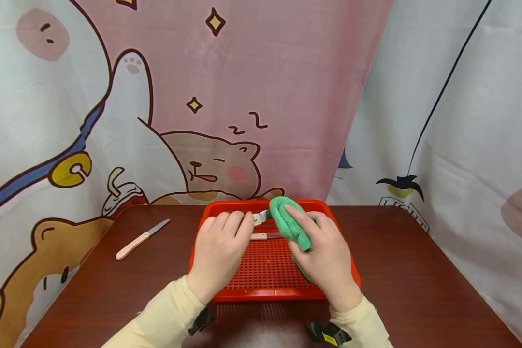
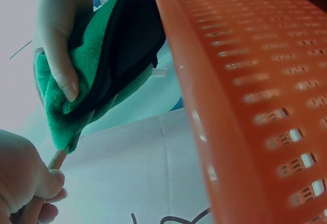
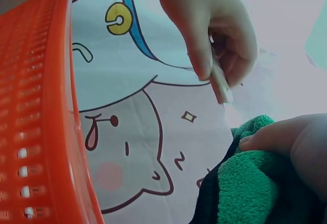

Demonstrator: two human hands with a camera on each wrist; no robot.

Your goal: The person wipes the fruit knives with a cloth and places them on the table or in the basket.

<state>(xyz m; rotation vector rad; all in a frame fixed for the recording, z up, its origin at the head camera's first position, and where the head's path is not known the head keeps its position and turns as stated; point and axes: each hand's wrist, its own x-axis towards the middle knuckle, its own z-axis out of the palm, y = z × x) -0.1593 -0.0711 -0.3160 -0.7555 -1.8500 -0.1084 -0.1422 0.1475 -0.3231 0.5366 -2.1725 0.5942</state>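
Observation:
My left hand (image 1: 221, 246) grips a knife (image 1: 257, 220) by its pale handle, and the short bit of blade beside the handle is visible. In my right hand (image 1: 324, 253) is a folded green cloth (image 1: 282, 217), wrapped over the rest of that blade. The thumb presses on the cloth in the left wrist view, where a dark lining (image 2: 135, 35) shows along its open side. Both hands are over the red basket (image 1: 269, 294). A second knife (image 1: 258, 237) with a pale handle lies in the basket, partly hidden by the left hand.
A third knife (image 1: 133, 245) lies on the brown table (image 1: 91, 290) left of the basket, its blade pointing away to the right. Behind the table hangs a curtain (image 1: 287, 96) printed with cartoon animals.

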